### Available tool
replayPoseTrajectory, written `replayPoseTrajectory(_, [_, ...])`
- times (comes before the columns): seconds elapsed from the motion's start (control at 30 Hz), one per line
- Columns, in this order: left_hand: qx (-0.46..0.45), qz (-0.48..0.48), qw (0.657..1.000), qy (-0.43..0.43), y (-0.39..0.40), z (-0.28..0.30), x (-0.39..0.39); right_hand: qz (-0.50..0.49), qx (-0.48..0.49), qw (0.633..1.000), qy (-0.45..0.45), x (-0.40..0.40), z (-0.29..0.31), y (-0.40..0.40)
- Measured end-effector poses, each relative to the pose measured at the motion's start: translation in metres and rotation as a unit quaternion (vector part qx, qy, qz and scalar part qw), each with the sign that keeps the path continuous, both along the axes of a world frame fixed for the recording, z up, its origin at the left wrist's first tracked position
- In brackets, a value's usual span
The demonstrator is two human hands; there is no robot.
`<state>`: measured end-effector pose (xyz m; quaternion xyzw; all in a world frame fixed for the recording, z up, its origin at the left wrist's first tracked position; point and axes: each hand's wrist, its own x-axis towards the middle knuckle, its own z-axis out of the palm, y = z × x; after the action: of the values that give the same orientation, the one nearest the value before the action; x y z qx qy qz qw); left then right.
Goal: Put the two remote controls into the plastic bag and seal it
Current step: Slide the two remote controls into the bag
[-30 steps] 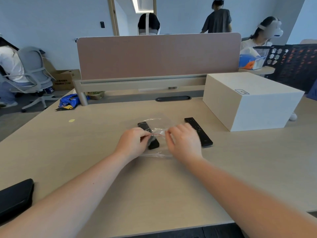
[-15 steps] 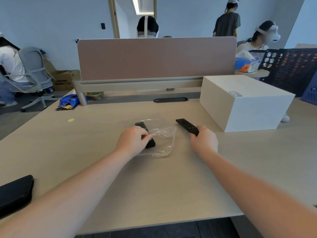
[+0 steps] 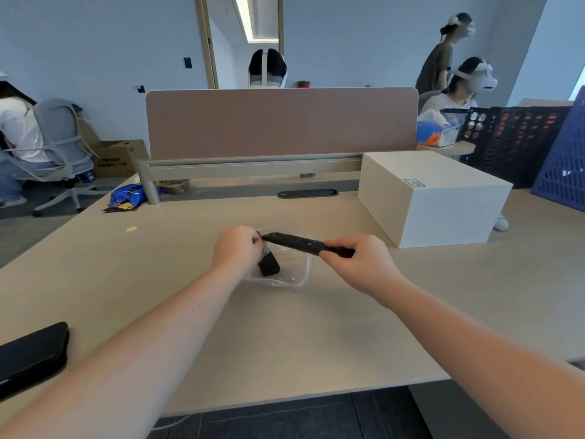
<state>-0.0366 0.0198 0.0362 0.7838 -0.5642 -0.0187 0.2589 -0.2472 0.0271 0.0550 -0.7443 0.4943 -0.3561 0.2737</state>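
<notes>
1. Head view: the right hand [image 3: 361, 264] grasps one end of a long, slim black plastic remote control [image 3: 302, 243], held level above the clear plastic bag [image 3: 289, 274] with its free end pointing left toward the left hand [image 3: 235, 250].
2. The left hand is clenched on the bag's left edge, apparently pinching the mouth open; which layer it holds I cannot tell.
3. A shorter black remote [image 3: 268, 265] already lies inside the bag, near the left hand, on the pale wooden desk [image 3: 285, 343].
4. Handling, as a judgement: the remote looks light, stiff and smooth, so an end grip as now suits sliding it in lengthwise. The bag is thin, limp and slippery; it will collapse unless the mouth is kept pinched, and sealing will call for pressing along the strip from one corner across.
5. Writing: the cream rectangular box [image 3: 443, 204] on the far right carries a small label on top, too small to read. The cardboard carton [image 3: 118, 158] on the far left has dark print, also illegible. No brand shows on either remote.
</notes>
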Motion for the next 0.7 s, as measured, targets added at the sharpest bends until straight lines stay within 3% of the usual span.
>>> replayPoseTrajectory(0.23, [-0.013,0.026,1.000,0.000,-0.003,-0.003,0.012,0.017,0.002,0.997,0.069,-0.005,-0.004,0.003])
replayPoseTrajectory(0.47, [-0.038,-0.020,0.999,-0.006,0.000,-0.001,0.005,-0.013,-0.038,0.988,0.148,0.012,-0.030,-0.003])
replayPoseTrajectory(0.7, [-0.067,-0.047,0.996,-0.018,0.001,-0.009,0.012,-0.035,-0.090,0.988,0.123,0.041,-0.055,-0.014])
